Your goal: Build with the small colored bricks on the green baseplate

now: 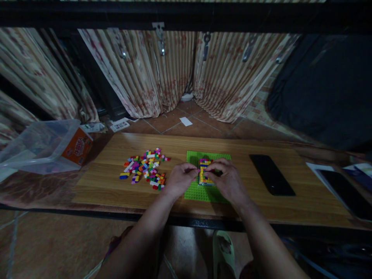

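Note:
A multicoloured brick build [202,176], mostly yellow with blue, white and pink parts, sits on a green studded baseplate [192,193]. My left hand [181,179] is at the build's left side, thumb and forefinger pinched together. A small pinkish spot shows at those fingertips, too small to name. From the right, my right hand [228,179] reaches over the build with its fingers closed at the yellow bricks. Whatever it grips is hidden by the fingers, which also cover the build's right part.
Loose bricks [145,167] lie piled on the wooden board [99,182] to the left. A clear plastic box [43,143] with an orange label stands at the far left. A black phone-like slab [271,174] lies right of the baseplate, and a dark tablet-like device [347,192] beyond it.

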Demonstrator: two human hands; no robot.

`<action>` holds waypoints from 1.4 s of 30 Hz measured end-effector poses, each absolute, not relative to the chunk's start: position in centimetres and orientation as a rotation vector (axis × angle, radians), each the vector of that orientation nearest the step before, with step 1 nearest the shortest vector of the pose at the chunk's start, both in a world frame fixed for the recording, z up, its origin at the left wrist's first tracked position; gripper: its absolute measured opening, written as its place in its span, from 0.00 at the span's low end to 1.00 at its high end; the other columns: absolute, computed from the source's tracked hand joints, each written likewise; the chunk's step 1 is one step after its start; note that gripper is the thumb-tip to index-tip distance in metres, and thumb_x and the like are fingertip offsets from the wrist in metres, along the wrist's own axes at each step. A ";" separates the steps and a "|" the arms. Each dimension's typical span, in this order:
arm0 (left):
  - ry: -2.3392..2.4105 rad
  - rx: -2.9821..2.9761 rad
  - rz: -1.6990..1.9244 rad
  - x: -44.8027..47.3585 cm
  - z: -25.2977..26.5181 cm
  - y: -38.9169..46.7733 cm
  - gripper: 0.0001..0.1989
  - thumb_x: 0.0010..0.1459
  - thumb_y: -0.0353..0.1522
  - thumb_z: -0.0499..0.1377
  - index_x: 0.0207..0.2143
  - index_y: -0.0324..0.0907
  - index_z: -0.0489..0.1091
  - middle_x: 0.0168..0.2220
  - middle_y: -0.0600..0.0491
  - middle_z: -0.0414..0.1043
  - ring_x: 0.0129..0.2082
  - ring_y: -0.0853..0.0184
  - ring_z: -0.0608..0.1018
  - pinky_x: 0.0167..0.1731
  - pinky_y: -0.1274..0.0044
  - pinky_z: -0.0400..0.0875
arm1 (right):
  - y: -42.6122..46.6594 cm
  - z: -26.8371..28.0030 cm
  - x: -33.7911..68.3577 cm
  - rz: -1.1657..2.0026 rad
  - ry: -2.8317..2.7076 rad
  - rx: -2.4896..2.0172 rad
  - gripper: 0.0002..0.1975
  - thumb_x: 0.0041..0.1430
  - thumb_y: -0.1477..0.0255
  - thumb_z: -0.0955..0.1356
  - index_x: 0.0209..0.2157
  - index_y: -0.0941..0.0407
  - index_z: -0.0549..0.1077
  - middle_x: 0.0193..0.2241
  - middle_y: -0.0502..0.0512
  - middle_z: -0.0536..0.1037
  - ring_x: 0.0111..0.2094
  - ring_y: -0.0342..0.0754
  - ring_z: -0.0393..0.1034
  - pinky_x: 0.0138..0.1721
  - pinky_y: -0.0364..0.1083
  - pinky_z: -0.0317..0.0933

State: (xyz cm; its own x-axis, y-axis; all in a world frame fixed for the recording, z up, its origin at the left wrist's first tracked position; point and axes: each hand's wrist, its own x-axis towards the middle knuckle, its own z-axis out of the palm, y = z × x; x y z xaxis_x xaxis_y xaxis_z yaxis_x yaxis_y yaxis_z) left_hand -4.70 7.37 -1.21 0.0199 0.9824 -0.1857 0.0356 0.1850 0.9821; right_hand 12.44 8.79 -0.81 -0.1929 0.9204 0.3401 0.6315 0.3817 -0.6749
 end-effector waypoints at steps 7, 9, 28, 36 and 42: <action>1.310 1.109 1.047 -4.6 -1.3 7.4 0.05 0.49 0.33 0.61 0.28 0.40 0.75 0.21 0.56 0.72 0.21 0.73 0.72 0.22 0.82 0.63 | 8.5 -0.7 12.4 0.465 -1.948 -1.300 0.02 0.52 0.70 0.71 0.26 0.50 0.78 0.33 0.53 0.75 0.40 0.52 0.68 0.44 0.53 0.60; 1.313 1.117 1.049 -4.5 -1.3 7.4 0.05 0.49 0.33 0.61 0.27 0.40 0.75 0.21 0.56 0.72 0.20 0.73 0.72 0.22 0.82 0.63 | 8.5 -0.8 12.6 0.463 -1.960 -1.291 0.02 0.52 0.70 0.71 0.27 0.50 0.78 0.34 0.53 0.75 0.39 0.52 0.69 0.44 0.52 0.60; 1.311 1.138 1.034 -4.5 -1.9 7.6 0.06 0.50 0.33 0.60 0.28 0.40 0.75 0.22 0.56 0.72 0.21 0.72 0.71 0.24 0.81 0.64 | 8.9 -0.9 12.1 0.508 -1.827 -1.346 0.09 0.53 0.63 0.69 0.26 0.52 0.77 0.34 0.55 0.76 0.38 0.52 0.69 0.44 0.53 0.61; 1.288 1.107 1.050 -4.2 -1.8 7.5 0.05 0.49 0.33 0.61 0.27 0.40 0.75 0.22 0.56 0.72 0.21 0.73 0.71 0.23 0.82 0.65 | 9.0 -1.0 12.2 0.547 -1.806 -1.359 0.07 0.52 0.64 0.70 0.25 0.52 0.77 0.34 0.55 0.76 0.40 0.53 0.69 0.45 0.54 0.60; 1.297 1.067 1.055 -4.1 -1.5 7.3 0.04 0.49 0.32 0.61 0.27 0.40 0.75 0.21 0.57 0.71 0.21 0.73 0.71 0.23 0.81 0.64 | 9.0 -1.0 12.1 0.576 -1.801 -1.348 0.06 0.52 0.65 0.70 0.25 0.52 0.77 0.34 0.54 0.75 0.40 0.52 0.69 0.45 0.53 0.60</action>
